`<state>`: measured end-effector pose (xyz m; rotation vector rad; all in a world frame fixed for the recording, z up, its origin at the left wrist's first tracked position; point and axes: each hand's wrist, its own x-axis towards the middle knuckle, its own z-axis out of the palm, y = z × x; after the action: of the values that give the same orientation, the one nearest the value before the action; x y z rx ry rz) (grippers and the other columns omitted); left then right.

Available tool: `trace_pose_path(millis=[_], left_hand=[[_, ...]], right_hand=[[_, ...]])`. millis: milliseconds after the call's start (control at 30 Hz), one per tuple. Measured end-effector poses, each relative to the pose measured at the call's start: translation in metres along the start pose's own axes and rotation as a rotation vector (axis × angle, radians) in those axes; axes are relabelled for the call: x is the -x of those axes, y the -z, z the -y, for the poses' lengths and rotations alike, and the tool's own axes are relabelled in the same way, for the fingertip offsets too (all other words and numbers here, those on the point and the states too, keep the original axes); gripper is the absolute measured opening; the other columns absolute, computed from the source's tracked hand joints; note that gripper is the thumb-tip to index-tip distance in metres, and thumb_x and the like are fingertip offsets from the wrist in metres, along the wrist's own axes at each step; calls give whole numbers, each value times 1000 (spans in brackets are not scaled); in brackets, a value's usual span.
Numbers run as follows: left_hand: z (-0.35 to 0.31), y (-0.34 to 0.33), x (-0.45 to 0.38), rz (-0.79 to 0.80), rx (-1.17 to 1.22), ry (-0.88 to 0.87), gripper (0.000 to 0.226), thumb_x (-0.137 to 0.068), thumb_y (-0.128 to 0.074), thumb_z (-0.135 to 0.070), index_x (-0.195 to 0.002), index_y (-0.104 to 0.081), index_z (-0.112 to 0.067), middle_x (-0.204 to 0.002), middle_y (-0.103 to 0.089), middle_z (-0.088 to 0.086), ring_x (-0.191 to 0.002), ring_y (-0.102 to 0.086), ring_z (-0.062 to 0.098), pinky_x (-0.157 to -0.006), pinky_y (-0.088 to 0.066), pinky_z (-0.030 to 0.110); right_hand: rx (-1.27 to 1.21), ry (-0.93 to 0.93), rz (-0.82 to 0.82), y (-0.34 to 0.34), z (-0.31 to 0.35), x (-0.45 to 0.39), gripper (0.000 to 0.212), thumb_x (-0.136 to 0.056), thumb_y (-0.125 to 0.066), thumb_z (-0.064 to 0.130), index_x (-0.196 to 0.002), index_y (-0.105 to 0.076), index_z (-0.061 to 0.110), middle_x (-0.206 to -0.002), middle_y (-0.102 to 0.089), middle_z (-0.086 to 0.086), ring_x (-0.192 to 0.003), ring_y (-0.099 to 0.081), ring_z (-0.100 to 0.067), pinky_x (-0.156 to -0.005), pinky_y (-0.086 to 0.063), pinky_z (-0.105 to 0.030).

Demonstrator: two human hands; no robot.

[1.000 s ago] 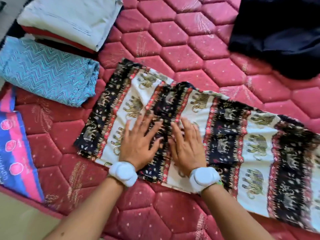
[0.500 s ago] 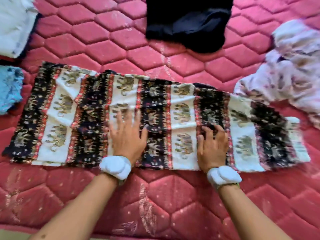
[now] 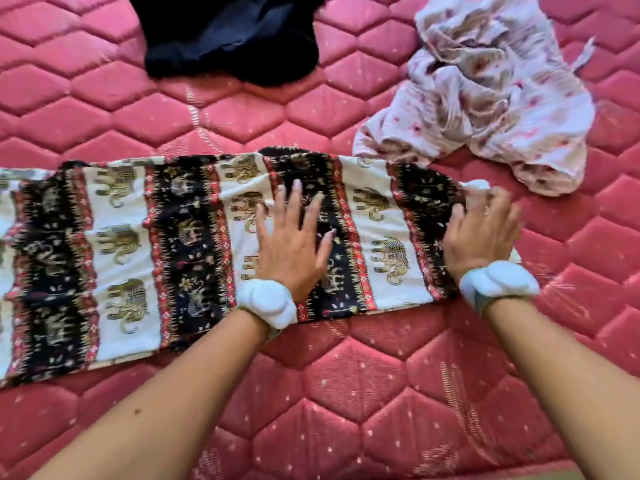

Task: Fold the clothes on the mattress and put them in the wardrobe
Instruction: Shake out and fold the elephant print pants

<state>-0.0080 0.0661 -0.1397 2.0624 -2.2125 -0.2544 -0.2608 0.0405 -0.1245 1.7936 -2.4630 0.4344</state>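
The long elephant-print cloth in black, cream and red (image 3: pixel 187 251) lies stretched as a narrow folded strip across the middle of the pink quilted mattress (image 3: pixel 346 403), running off the left edge of the view, and what changes is where the hands sit on it. A second ago both palms pressed side by side on the strip; half a second ago they were spreading apart; now the right hand (image 3: pixel 481 230) has slid all the way out to the strip's right end, where its fingers (image 3: pixel 479 199) curl over and grip the end of the fabric — while the left hand (image 3: pixel 292 237) has followed to lie flat, straight fingers spread and holding nothing, on a black band nearer that end. This reads as the smoothing being over and the next fold about to start: likely the gripped end gets carried leftward over the strip, with the flat palm pinning the cloth so it does not drag. Two more garments wait unfolded toward the far edge of the mattress, a crumpled black garment (image 3: pixel 235 32) and, nearer the far right corner, a rumpled pale floral garment (image 3: pixel 491 98) lying just beside the strip's far right corner. No wardrobe is in view, so putting away seems some way off.
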Motion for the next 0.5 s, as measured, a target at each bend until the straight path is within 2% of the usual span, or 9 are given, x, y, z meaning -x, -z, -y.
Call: trace_pose_path(millis=[67,133,167,233,300,367,433,500], left_hand=[[-15,-9,-11,3,12,-51,65,-91,-23,-53,-148,-30,-23,-159,-17,4,-147,-14,25,-113,-8,56],[-22,-19,-16,35,1,-6,68,-90,-19,-56,-150,-26,-24,-160,-13,1,-148,-8,24,-114,-3,56],[-25,-23,-16,42,-21,5,69,-90,-19,-57,-150,-25,-23,-160,-12,1,-148,-6,25,-114,-2,57],[-30,-29,-10,15,-63,-13,70,-91,-22,-58,-150,-25,-21,-160,-11,3,-148,-5,26,-114,-4,57],[-41,-34,2,-37,-91,-77,72,-92,-28,-59,-151,-24,-18,-160,-10,7,-148,-6,29,-114,-7,57],[-54,-40,18,-65,-72,-151,73,-91,-34,-59,-151,-24,-20,-160,-11,10,-147,-8,32,-114,-12,58],[-71,-46,35,-32,-48,-243,69,-92,-35,-60,-151,-24,-27,-159,-14,7,-147,-9,31,-112,-15,59],[-91,-49,46,39,-12,-343,63,-93,-28,-62,-150,-24,-35,-159,-19,2,-147,-10,28,-112,-16,58]], right_hand=[[-51,-160,69,-4,-7,-34,53,-91,-50,37,-137,-40,12,-138,-39,-21,-121,-39,-40,-96,-31,-48],[-117,-328,290,-10,-15,-59,77,-84,-61,51,-142,-34,9,-143,-36,-22,-129,-32,-40,-105,-24,-45],[-127,-332,410,-13,-18,-66,80,-79,-65,57,-138,-40,9,-140,-42,-21,-130,-34,-39,-107,-23,-43],[-160,-231,516,-17,-25,-72,62,-76,-66,60,-118,-60,14,-123,-60,-18,-120,-47,-38,-100,-28,-39],[-304,-215,433,-16,-32,-71,52,-80,-65,55,-108,-64,13,-112,-67,-11,-112,-55,-35,-93,-36,-38],[-465,-302,244,-11,-38,-70,52,-83,-63,50,-113,-59,8,-114,-66,-14,-108,-58,-33,-87,-38,-35],[-411,-379,105,-2,-46,-73,54,-88,-59,46,-119,-52,2,-120,-60,-21,-109,-54,-36,-86,-31,-35],[-279,-419,101,8,-56,-79,61,-89,-57,48,-125,-45,0,-125,-54,-27,-114,-49,-41,-89,-31,-41]])
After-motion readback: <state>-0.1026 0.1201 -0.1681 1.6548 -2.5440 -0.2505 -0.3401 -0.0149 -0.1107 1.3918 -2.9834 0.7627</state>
